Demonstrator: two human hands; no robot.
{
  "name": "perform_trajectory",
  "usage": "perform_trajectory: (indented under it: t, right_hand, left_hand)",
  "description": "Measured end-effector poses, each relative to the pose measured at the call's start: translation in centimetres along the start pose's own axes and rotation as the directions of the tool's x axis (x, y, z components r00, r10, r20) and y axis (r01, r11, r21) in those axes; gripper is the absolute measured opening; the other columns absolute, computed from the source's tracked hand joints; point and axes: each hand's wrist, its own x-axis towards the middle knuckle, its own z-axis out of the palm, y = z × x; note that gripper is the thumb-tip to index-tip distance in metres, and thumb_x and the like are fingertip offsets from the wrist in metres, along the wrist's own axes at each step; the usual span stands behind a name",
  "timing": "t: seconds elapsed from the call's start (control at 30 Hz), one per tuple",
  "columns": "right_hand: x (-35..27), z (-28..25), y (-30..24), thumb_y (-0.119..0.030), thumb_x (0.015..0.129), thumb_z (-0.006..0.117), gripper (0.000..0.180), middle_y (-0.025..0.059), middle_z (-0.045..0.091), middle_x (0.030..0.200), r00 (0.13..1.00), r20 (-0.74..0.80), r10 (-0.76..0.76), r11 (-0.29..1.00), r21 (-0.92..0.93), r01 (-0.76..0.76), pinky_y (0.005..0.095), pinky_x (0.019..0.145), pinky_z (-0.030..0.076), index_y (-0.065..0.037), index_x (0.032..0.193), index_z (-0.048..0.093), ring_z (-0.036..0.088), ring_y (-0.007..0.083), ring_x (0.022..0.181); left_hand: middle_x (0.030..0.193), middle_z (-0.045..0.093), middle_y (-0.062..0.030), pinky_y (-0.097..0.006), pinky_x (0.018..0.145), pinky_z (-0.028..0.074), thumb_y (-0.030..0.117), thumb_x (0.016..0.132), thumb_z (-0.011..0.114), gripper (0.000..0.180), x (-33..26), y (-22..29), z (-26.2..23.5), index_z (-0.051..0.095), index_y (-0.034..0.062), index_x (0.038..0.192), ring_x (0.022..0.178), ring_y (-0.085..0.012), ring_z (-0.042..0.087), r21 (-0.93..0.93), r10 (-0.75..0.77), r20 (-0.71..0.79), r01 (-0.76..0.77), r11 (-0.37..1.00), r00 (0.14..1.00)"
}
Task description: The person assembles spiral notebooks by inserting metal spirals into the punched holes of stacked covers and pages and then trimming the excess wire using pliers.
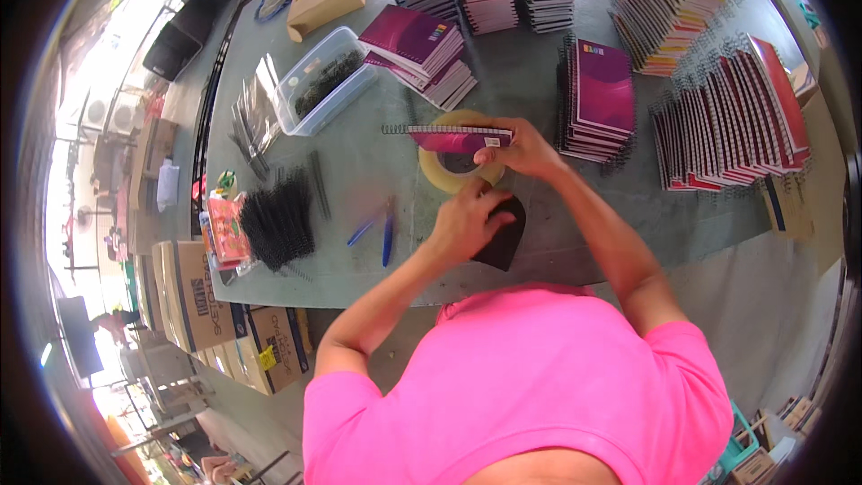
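- One purple notebook (440, 141), frame centre, pinched firmly by the right hand's (528, 151) fingers
- Left hand (462, 217), just below: fingers loosely curled; cannot tell if holding anything
- One tape roll (435, 169), centre
- One pliers (388, 235), left of centre

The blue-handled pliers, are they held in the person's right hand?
No, the pliers lie on the table, while the right hand holds a purple spiral notebook.

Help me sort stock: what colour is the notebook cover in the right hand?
The notebook cover is magenta-purple, in the head view.
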Motion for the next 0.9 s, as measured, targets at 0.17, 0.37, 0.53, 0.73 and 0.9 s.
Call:
perform_trajectory:
  t: [0.17, 0.37, 0.53, 0.73, 0.9]
  right_hand:
    - [-0.3, -0.2, 0.7, -0.001, 0.082, 0.062, 0.038, 0.006, 0.063, 0.11, 0.999, -0.025, -0.035, 0.999, -0.006, 0.035, 0.0244, 0.09, 0.043, -0.001, 0.12, 0.058, 0.055, 0.0092, 0.101]
    - [-1.5, 0.8, -0.4, 0.003, 0.084, 0.058, 0.033, 0.0079, 0.063, 0.109, 0.989, -0.143, -0.023, 0.997, 0.065, 0.033, 0.0254, 0.09, 0.044, 0.0, 0.118, 0.057, 0.057, 0.0117, 0.1]
    - [-2.3, -0.5, 2.8, 0.0, 0.083, 0.061, 0.037, 0.0062, 0.065, 0.097, 0.97, -0.235, -0.054, 0.995, -0.097, 0.031, 0.0259, 0.076, 0.048, -0.002, 0.12, 0.055, 0.059, 0.0098, 0.086]
    - [-3.0, 0.6, 1.0, -0.003, 0.084, 0.06, 0.022, 0.0078, 0.068, 0.088, 0.899, -0.374, -0.228, 0.968, -0.186, 0.168, 0.0271, 0.068, 0.05, 0.0, 0.106, 0.063, 0.061, 0.0098, 0.08]
    - [-3.5, -0.1, 1.5, -0.002, 0.082, 0.06, 0.02, 0.0113, 0.067, 0.079, 0.921, -0.334, -0.202, 0.924, -0.377, 0.066, 0.0292, 0.066, 0.05, 0.001, 0.101, 0.064, 0.062, 0.0123, 0.073]
  left_hand:
    - [0.103, 0.058, -0.0089, -0.038, 0.078, 0.047, 0.016, 0.08, 0.065, 0.023, 1.9, 0.6, -1.7, 0.064, 0.0104, 0.103, 0.092, -0.0279, 0.057, 0.122, 0.158, -0.327, -0.125, 0.985, 0.932]
    - [0.102, 0.058, -0.0079, -0.038, 0.083, 0.039, 0.007, 0.077, 0.061, 0.033, 4.4, -1.5, -5.3, 0.058, 0.0091, 0.109, 0.099, -0.0288, 0.053, 0.477, 0.231, -0.101, -0.156, 0.865, 0.968]
    - [0.095, 0.057, -0.0083, -0.04, 0.079, 0.04, 0.006, 0.073, 0.062, 0.029, 5.1, -0.4, -4.6, 0.058, 0.0079, 0.102, 0.092, -0.0303, 0.053, 0.316, 0.179, -0.15, -0.125, 0.941, 0.972]
    - [0.092, 0.058, -0.0077, -0.04, 0.074, 0.042, 0.015, 0.074, 0.065, 0.024, 5.6, -1.3, -4.4, 0.059, 0.0082, 0.096, 0.087, -0.0297, 0.054, 0.26, 0.135, -0.14, -0.095, 0.961, 0.981]
    - [0.087, 0.059, -0.0095, -0.039, 0.072, 0.044, 0.012, 0.073, 0.067, 0.026, 6.2, -1.1, -4.0, 0.059, 0.006, 0.096, 0.081, -0.0299, 0.055, 0.216, 0.2, -0.132, -0.169, 0.962, 0.971]
